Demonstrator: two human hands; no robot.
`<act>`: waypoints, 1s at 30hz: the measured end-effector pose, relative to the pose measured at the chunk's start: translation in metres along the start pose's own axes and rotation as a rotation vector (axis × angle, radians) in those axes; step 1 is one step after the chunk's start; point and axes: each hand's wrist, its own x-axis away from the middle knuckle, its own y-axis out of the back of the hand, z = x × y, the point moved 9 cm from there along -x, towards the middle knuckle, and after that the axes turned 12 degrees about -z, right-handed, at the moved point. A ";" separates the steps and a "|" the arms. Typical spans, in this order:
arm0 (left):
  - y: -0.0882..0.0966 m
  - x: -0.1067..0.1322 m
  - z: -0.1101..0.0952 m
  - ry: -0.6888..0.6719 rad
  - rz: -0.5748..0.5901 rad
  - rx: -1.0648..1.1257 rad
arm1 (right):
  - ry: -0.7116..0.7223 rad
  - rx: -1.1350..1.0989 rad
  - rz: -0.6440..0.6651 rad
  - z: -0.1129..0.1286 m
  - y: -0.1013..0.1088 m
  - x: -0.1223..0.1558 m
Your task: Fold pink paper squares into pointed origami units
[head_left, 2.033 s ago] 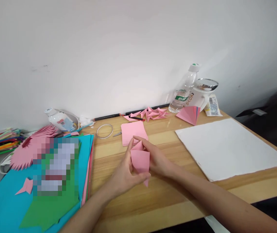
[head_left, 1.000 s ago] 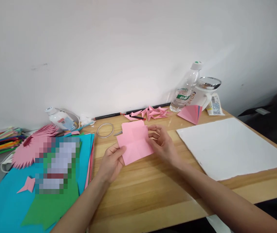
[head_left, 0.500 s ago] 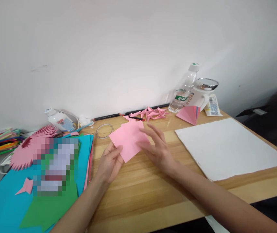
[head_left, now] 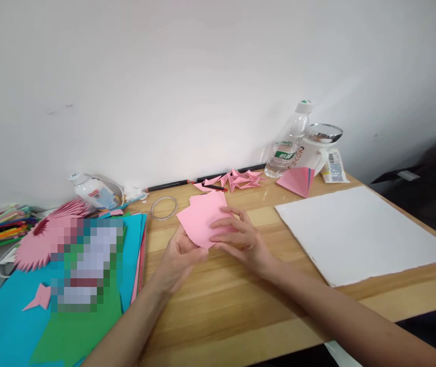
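A square pink paper sheet (head_left: 200, 219) is held a little above the wooden table (head_left: 240, 300), its near corner bending over. My left hand (head_left: 177, 257) pinches the sheet's near left edge between thumb and fingers. My right hand (head_left: 242, 239) grips its right side, with the fingers curled over the top. Just behind, a small stack of pink squares (head_left: 212, 199) lies flat on the table.
Blue and green sheets (head_left: 87, 326) are stacked at the left beside a pink spiky paper piece (head_left: 36, 244). Folded pink bits (head_left: 240, 178), a tape ring (head_left: 164, 207), a water bottle (head_left: 288, 140) and a white jug (head_left: 315, 148) line the wall. A large white sheet (head_left: 359, 232) lies at the right.
The folded pink piece was opened out into a flat square, then turned. Now both hands have closed on it again and its near corner is bending over.
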 end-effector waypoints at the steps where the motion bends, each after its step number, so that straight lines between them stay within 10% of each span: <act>1: -0.002 0.000 0.000 -0.006 0.018 -0.019 | -0.026 -0.025 -0.009 -0.002 0.001 -0.001; 10: 0.014 -0.005 0.006 -0.049 -0.143 -0.050 | -0.094 0.010 -0.087 -0.004 0.008 0.000; 20: 0.018 -0.005 0.004 -0.076 -0.202 -0.107 | -0.808 -0.440 0.001 -0.051 -0.023 0.032; 30: 0.028 -0.006 0.008 -0.062 -0.313 -0.092 | -0.806 -0.269 -0.045 -0.057 -0.014 0.033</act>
